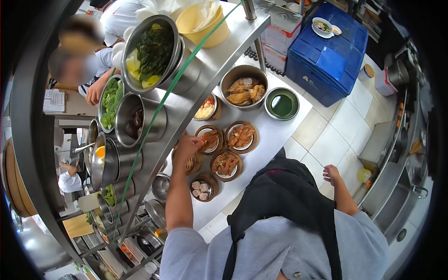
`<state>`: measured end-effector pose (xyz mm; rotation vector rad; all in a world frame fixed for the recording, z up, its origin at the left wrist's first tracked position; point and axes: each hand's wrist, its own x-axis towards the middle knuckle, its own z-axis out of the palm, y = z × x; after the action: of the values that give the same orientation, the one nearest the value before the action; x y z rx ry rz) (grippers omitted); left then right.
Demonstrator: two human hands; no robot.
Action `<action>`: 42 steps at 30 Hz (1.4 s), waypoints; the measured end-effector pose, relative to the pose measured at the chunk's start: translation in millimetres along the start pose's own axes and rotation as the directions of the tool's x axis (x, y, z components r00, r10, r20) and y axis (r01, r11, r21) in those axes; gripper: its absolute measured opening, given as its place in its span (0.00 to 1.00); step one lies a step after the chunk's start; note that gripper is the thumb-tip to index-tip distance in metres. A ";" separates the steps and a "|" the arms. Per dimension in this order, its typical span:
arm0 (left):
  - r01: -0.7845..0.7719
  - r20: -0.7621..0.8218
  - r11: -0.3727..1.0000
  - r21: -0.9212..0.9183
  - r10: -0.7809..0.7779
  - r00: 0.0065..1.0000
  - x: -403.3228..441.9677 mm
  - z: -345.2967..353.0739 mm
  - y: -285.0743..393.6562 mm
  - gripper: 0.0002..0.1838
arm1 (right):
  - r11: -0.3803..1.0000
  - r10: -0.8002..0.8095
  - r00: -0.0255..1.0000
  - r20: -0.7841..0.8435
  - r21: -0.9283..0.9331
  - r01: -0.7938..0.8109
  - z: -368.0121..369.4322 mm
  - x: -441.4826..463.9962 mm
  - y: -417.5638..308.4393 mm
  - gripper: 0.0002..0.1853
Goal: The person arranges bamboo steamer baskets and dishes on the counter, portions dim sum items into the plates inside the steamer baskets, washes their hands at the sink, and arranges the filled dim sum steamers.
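Note:
My left hand (189, 145) reaches over the steel worktop (284, 119), its fingers pinched together at the edge of a small bamboo steamer holding reddish-brown saucy pieces (211, 140). A tiny red bit shows at the fingertips, too small to name. Two similar steamers, a right-hand one (241, 136) and a nearer one (226, 165), stand close by. Under my left wrist is a partly hidden bamboo steamer (190, 163). Pale round dumplings fill another steamer (201, 187). My right hand (331, 174) hangs at my side above the floor, fingers loosely curled and apart, with nothing visible in it.
Behind the steamers are a pot of brown food (243, 86), a bowl of dark green liquid (282, 103) and a container of chopped bits (205, 108). A steel shelf (186, 100) carries vegetable bowls. Co-workers stand beyond it. A blue bin (322, 60) stands at the back right.

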<state>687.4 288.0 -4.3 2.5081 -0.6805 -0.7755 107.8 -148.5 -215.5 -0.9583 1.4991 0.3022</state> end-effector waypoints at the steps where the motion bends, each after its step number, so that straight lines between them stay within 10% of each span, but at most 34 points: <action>1: 0.025 -0.038 1.000 0.010 -0.025 0.999 -12.0 2.4 22.2 0.09 | 1.000 0.005 1.000 0.004 -0.006 -0.005 0.9 0.6 -1.2 0.08; 4: -0.101 -0.277 0.992 0.081 0.120 0.953 -19.4 20.5 11.1 0.10 | 1.000 -0.005 1.000 0.006 -0.009 0.005 2.6 1.5 -8.9 0.08; 14: -0.082 -0.299 0.994 0.074 0.101 0.949 -22.1 15.9 2.1 0.11 | 0.998 -0.069 0.998 0.015 0.003 0.069 5.0 7.5 -30.5 0.09; 19: 0.038 -0.197 0.902 -0.430 -0.135 0.971 -21.1 7.6 6.1 0.14 | 0.999 -0.043 0.999 0.008 0.021 0.043 8.1 6.3 -17.2 0.09; 26: -0.087 -0.088 0.974 -0.208 0.070 0.994 -4.8 63.3 102.8 0.11 | 1.000 0.020 1.000 -0.017 0.024 -0.019 7.6 -0.4 2.9 0.07; 28: -0.342 -0.141 0.940 0.000 0.339 0.930 2.4 82.6 109.8 0.09 | 1.000 0.014 1.000 -0.020 0.027 -0.013 6.7 -1.5 2.4 0.08; 42: -0.213 -0.177 0.963 -0.166 0.184 0.967 -5.0 85.9 120.4 0.09 | 0.998 0.008 1.000 -0.010 0.069 -0.007 5.5 2.9 13.9 0.08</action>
<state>592.5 174.5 -4.1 2.2637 -0.7549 -0.5321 102.2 -137.3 -224.0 -0.9004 1.5130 0.2495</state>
